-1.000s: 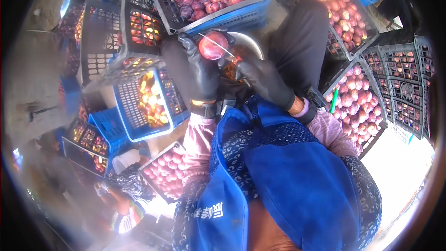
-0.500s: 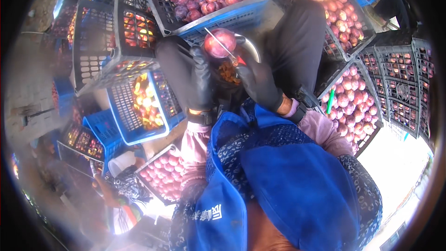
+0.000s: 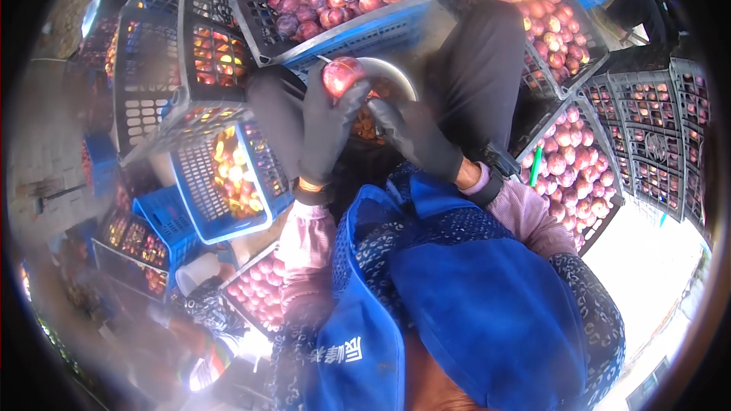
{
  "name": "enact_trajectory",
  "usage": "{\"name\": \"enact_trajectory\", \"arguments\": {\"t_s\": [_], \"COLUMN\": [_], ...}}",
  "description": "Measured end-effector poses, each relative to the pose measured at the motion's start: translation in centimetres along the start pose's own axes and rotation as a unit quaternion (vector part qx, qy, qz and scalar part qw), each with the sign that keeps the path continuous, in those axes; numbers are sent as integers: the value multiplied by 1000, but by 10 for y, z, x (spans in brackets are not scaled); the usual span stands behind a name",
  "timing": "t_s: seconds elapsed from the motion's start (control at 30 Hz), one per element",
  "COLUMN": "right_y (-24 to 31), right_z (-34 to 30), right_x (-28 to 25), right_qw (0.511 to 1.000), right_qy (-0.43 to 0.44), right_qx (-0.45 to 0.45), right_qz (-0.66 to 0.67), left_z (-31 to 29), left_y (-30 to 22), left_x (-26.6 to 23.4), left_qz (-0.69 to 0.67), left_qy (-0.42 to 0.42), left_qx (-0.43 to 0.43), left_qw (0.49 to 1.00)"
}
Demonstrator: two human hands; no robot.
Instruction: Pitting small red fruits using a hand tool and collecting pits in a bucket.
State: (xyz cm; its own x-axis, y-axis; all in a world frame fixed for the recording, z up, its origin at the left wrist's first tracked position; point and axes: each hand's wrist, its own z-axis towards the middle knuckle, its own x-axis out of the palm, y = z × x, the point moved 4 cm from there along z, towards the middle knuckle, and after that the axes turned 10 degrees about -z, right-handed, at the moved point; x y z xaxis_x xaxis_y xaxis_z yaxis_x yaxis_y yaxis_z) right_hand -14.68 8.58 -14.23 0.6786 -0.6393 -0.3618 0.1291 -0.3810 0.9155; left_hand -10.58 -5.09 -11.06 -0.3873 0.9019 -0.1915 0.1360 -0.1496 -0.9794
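My left hand [image 3: 327, 125], in a dark glove, is closed around a red plum [image 3: 343, 76] above the lap. My right hand [image 3: 417, 135], gloved too, is closed at the small red handle [image 3: 372, 94] of a knife, close to the left fingertips. The thin knife blade [image 3: 324, 58] pokes out past the plum's far left side; the plum hides the rest. Below the hands, between my knees, a metal bowl [image 3: 407, 76] holds brown-orange pieces [image 3: 367, 126].
Ahead stands a black crate [image 3: 266, 57] of plums on a blue one. More plum crates [image 3: 601, 205] line the right, one with a green stick [image 3: 536, 166]. At left, a blue basket [image 3: 199, 217] holds cut yellow-red fruit beside stacked black crates [image 3: 148, 99].
The plum has shifted left and slightly down, with the left hand turned more around it. The knife blade, earlier in front of the plum, is now mostly behind it.
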Motion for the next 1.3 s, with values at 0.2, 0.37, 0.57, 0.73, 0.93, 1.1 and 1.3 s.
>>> {"name": "enact_trajectory", "arguments": {"t_s": [0.2,0.37,0.57,0.73,0.93,1.1,1.3], "right_y": [5,-7,-6,6,-4,-11,-7], "right_z": [-1,-9,-1,4,-2,3,1], "right_x": [5,4,-1,-1,3,-1,-10], "right_qw": [973,984,997,964,975,996,970], "right_qy": [-119,-96,67,-141,-142,48,-91], "right_qx": [-149,-117,8,-180,-160,15,-131], "right_qz": [-129,-97,46,-139,-54,77,-185], "left_z": [-14,-7,3,-12,-7,-1,-5], "left_y": [5,11,28,11,9,29,20], "left_x": [14,17,4,13,14,9,24], "left_qz": [-464,-263,-163,-477,-245,-104,-502], "left_qy": [-81,-56,3,-66,-75,7,-43], "left_qx": [-83,-18,10,-59,-7,6,-70], "left_qw": [878,963,987,875,966,995,861]}}
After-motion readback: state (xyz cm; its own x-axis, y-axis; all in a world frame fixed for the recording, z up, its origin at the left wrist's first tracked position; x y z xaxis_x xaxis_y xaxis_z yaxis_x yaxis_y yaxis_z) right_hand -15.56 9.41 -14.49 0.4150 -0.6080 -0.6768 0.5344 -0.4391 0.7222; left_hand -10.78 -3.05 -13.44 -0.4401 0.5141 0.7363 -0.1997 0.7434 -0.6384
